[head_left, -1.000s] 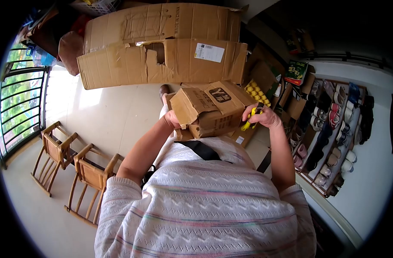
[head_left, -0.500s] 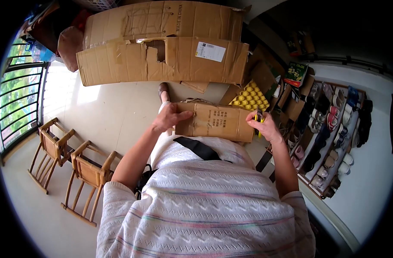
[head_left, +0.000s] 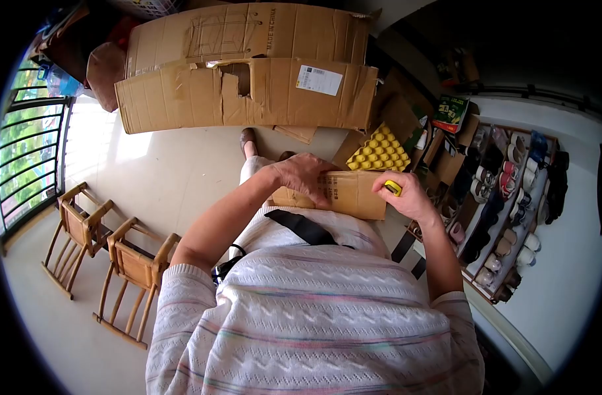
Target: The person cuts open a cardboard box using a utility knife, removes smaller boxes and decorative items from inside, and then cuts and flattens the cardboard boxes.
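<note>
A small brown cardboard box [head_left: 360,192] with dark printed characters rests at my lap, its left part half covered by my hand. My left hand [head_left: 304,176] lies across the box's upper edge, thumb along the top and fingers curved down over the printed face. In my right hand [head_left: 410,197], closed at the box's right end, is a yellow-and-black box cutter [head_left: 393,188]; its blade cannot be made out. A black strip [head_left: 301,227] lies over my white knitted top, just below the box.
Ahead stands a large torn carton [head_left: 182,99] with a white label. Yellow egg trays [head_left: 380,150] sit by other cardboard at front right. A shoe rack [head_left: 505,210] lines the right side. Two bamboo chairs [head_left: 136,260] stand at left, near a barred window [head_left: 31,145].
My left hand has moved right, from the box's left end to across its upper edge. The box cutter has turned in my right hand, so its yellow end now faces up.
</note>
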Available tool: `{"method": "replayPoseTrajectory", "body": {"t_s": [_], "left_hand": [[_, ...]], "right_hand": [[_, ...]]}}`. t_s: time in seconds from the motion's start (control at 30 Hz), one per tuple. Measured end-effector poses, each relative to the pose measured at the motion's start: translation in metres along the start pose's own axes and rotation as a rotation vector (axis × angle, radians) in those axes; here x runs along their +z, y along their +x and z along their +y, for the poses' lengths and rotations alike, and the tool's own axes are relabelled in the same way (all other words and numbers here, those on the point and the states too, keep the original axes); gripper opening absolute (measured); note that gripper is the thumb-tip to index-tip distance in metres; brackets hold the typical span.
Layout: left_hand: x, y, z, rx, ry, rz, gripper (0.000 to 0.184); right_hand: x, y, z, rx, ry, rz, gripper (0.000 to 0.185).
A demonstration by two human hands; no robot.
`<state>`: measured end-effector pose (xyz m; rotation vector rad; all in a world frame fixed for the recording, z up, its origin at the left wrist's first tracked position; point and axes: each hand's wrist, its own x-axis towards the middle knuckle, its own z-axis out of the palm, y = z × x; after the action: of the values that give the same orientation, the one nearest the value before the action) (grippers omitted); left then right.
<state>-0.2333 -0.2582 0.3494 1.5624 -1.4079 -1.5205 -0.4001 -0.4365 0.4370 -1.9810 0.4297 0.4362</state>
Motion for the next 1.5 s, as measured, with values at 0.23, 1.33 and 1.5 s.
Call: {"method": "replayPoseTrajectory", "body": {"t_s": [0.23,1.33,1.5], "left_hand": [[0.005,-0.003,0.002,-0.048,0.242,0.078,0.037],[0.001,-0.030,-0.086,-0.089,-1.375,0.618,0.025],[0.000,-0.032,-0.086,-0.057,-1.391,0.595,0.026]], "right_hand": [[0.003,0.019,-0.009,-0.331,-0.335,0.308,0.027],[0.041,0.034,0.067,0.078,0.781,0.459,0.027],[0.038,0.027,0.065,0.104,0.777,0.427,0.028]]}}
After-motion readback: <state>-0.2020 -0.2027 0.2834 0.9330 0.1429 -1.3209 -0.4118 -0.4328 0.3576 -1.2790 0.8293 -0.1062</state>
